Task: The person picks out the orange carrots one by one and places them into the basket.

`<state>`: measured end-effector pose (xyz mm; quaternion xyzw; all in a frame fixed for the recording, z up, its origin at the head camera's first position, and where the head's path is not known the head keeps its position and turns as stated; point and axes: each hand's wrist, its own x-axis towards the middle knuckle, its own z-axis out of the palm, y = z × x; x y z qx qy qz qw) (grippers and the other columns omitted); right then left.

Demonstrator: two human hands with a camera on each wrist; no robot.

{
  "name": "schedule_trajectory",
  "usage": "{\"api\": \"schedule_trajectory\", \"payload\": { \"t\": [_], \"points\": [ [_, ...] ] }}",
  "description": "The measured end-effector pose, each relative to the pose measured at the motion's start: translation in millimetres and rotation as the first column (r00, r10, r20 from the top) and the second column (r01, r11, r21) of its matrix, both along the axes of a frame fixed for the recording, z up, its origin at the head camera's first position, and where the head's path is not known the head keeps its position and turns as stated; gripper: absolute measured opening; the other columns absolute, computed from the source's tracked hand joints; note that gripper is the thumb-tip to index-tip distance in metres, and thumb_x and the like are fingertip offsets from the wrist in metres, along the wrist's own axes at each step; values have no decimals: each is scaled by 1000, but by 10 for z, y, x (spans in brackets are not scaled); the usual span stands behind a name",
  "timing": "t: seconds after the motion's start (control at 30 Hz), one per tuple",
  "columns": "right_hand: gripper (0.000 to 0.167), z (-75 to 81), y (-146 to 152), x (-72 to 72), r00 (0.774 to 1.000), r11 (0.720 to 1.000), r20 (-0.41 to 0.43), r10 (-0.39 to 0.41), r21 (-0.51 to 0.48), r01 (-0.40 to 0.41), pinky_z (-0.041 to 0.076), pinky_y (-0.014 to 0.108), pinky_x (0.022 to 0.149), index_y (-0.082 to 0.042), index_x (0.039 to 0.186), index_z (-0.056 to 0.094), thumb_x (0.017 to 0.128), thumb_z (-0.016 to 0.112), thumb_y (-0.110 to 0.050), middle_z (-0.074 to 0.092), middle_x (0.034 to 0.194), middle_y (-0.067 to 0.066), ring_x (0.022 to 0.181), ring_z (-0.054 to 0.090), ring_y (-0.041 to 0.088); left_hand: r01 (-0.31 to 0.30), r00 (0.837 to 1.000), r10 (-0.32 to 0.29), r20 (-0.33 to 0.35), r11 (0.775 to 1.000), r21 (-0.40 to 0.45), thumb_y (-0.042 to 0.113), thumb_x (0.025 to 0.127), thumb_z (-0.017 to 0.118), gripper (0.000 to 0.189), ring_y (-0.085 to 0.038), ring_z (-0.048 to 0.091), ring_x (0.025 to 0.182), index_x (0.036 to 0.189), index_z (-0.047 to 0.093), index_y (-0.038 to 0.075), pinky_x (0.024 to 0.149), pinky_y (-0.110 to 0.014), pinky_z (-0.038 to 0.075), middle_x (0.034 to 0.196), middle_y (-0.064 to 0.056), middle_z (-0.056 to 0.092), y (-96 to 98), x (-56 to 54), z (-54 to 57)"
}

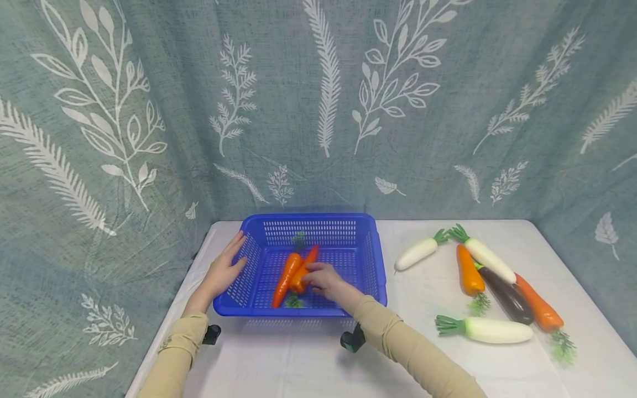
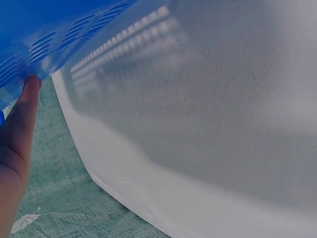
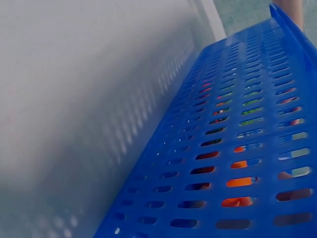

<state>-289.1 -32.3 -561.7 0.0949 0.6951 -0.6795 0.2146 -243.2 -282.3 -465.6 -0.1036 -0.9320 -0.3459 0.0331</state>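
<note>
A blue plastic basket (image 1: 318, 312) with slotted walls stands on the table, holding two orange carrots with green tops. One carrot (image 1: 287, 281) lies slanted, its pointed end toward the front wall. The other carrot (image 1: 298, 281) lies against it, and my right hand (image 1: 325, 281) reaches over the front rim and grips it near its thick end. In the right wrist view, the front wall hides most of that hand; orange carrot (image 3: 240, 182) shows through the slots. My left hand (image 1: 226, 271) rests with extended fingers against the basket's left side; its thumb (image 2: 30, 89) touches the slotted wall.
Right of the basket lie several vegetables: white radishes (image 1: 418, 253) (image 1: 490, 260) (image 1: 497, 330), a dark eggplant (image 1: 505, 293) and two more carrots (image 1: 469, 271) (image 1: 539, 304). A white cloth covers the table (image 1: 278, 359). Green patterned curtains (image 1: 298, 110) hang behind and at both sides.
</note>
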Motion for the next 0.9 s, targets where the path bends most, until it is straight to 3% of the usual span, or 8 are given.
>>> {"api": "schedule_trajectory", "payload": {
  "t": [0.07, 0.1, 0.17, 0.27, 0.47, 0.8, 0.9],
  "points": [
    [44, 589, 31, 379, 999, 999, -21, 23, 26, -23, 53, 37, 82, -3, 124, 59, 80, 65, 1, 60, 109, 14, 91, 54, 23, -1, 1000, 1, -1, 1000, -1, 9, 97, 45, 56, -44, 17, 143, 148, 25, -1, 113, -60, 19, 159, -17, 15, 3, 1, 4],
    [44, 791, 37, 509, 999, 999, -21, 33, 43, -32, 52, 39, 87, 0, 126, 57, 82, 63, 1, 59, 112, 16, 94, 54, 24, -1, 1000, 1, -2, 1000, -3, 9, 97, 45, 56, -44, 17, 143, 148, 25, -1, 114, -60, 19, 158, -17, 15, 4, 1, 6],
    [45, 989, 44, 638, 998, 997, -18, 57, 57, -56, 50, 41, 93, 2, 128, 54, 84, 60, 1, 58, 112, 15, 97, 54, 24, -1, 1000, 1, -5, 1000, -6, 10, 96, 45, 56, -44, 17, 143, 148, 25, -2, 114, -60, 19, 158, -17, 15, 8, 4, 12],
    [45, 1021, 42, 661, 995, 992, -22, 100, 75, -98, 49, 41, 94, 3, 129, 53, 85, 60, 1, 57, 109, 12, 96, 54, 23, -1, 1000, 1, -5, 1000, -10, 9, 96, 45, 56, -44, 17, 143, 148, 26, -2, 113, -60, 19, 158, -18, 16, 11, 10, 19],
    [45, 919, 48, 581, 985, 984, -17, 172, 58, -170, 52, 35, 85, 2, 128, 55, 83, 63, 0, 61, 110, 12, 91, 56, 21, 0, 1000, 0, -2, 1000, -10, 10, 96, 45, 56, -45, 18, 142, 148, 25, -2, 113, -61, 19, 158, -19, 15, 15, 20, 25],
    [45, 967, 56, 593, 984, 983, 7, 180, 30, -180, 51, 40, 91, 1, 128, 56, 84, 63, -2, 60, 101, 8, 96, 57, 25, 1, 1000, -1, -2, 1000, -10, 9, 96, 45, 56, -45, 19, 142, 148, 26, -2, 113, -61, 20, 158, -19, 16, 5, 3, 26],
    [44, 963, 58, 582, 983, 983, 7, 183, 17, -184, 50, 42, 93, 1, 128, 56, 84, 63, -3, 63, 108, 12, 102, 58, 29, 2, 1000, -2, 2, 1000, -11, 10, 96, 45, 56, -45, 18, 142, 148, 26, -2, 113, -61, 20, 158, -19, 16, 7, 4, 40]
  ]
}}
